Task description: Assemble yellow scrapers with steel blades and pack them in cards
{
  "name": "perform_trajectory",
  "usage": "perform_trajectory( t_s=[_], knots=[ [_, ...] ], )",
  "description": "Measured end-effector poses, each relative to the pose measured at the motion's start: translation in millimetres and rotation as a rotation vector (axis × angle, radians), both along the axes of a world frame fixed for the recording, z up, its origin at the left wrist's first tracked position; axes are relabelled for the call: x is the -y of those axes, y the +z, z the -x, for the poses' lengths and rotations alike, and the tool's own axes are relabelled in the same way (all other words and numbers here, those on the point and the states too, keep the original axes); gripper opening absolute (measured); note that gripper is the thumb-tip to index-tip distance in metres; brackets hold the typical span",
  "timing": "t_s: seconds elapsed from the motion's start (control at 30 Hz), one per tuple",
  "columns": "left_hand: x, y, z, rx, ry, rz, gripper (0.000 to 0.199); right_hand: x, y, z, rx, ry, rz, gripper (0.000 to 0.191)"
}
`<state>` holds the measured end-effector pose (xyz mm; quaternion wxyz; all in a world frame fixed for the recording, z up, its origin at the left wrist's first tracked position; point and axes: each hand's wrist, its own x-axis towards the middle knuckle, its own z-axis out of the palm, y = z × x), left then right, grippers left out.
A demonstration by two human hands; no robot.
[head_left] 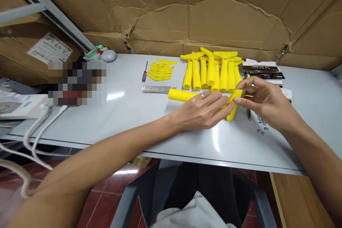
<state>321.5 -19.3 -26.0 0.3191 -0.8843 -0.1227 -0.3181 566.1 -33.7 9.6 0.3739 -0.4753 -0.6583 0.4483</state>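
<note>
So on my feed the left hand is wrapped round a yellow tool, sideways in front of its matching pile. Right hand's thumb and index are up at the head, can't tell if they're really pinching it. Nuts sit just beside that hand.

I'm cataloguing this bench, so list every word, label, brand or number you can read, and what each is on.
"47", perhaps: handwritten on the white label of the carton at left; the rest is unclear.
Black-and-white packs at right: print too small and blurred to read.
White box at left: no legible text.
</note>
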Motion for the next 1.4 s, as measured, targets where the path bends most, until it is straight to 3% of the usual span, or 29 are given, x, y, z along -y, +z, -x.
perform_trajectory(
  t_s=[0.23, 0.3, 0.43, 0.53, 0.63, 0.77, 0.87, 0.93, 1.03, 1.2, 1.33, 1.4],
  knots=[
    [-3, -11.2, 0, 0.054, 0.058, 0.289, 0.040, -5, 15.8, -15, 0.084, -0.008, -0.017, 0.032],
    [-4, -11.9, 0, 0.067, 0.072, 0.318, 0.041, -9, 22.7, -30, 0.298, 0.034, -0.051, 0.023],
    [-9, -13.7, -1, 0.128, 0.077, 0.326, 0.036, -19, 34.3, -78, 0.969, 0.070, -0.112, 0.012],
    [-10, -12.2, -2, 0.233, 0.029, 0.388, 0.031, -26, 34.8, -109, 1.210, 0.111, -0.027, 0.015],
    [-5, 0.8, -1, 0.355, -0.002, 0.594, 0.029, -30, 29.2, -118, 1.197, 0.163, 0.053, 0.015],
    [5, 29.9, -1, 0.560, 0.072, 1.292, 0.016, -31, 25.6, -102, 1.166, 0.196, 0.078, 0.017],
    [5, 41.1, -2, 0.760, -0.039, 1.804, 0.009, -30, 26.0, -93, 1.219, 0.184, 0.110, 0.021],
    [3, 40.6, -4, 0.887, -0.165, 1.977, 0.008, -31, 24.7, -92, 1.225, 0.185, 0.111, 0.023],
    [-1, 35.7, -5, 0.990, -0.262, 2.098, 0.008, -33, 19.6, -96, 1.205, 0.210, 0.090, 0.021],
    [1, 35.2, -6, 0.981, -0.254, 2.156, 0.021, -30, 23.1, -94, 1.194, 0.187, 0.016, 0.018],
    [3, 38.4, -6, 0.916, -0.202, 2.127, 0.022, -16, 38.0, -75, 0.833, -0.066, -0.081, 0.029],
    [3, 38.6, -6, 0.872, -0.156, 2.119, 0.016, -11, 40.9, -66, 0.654, -0.099, -0.072, 0.037]
  ],
)
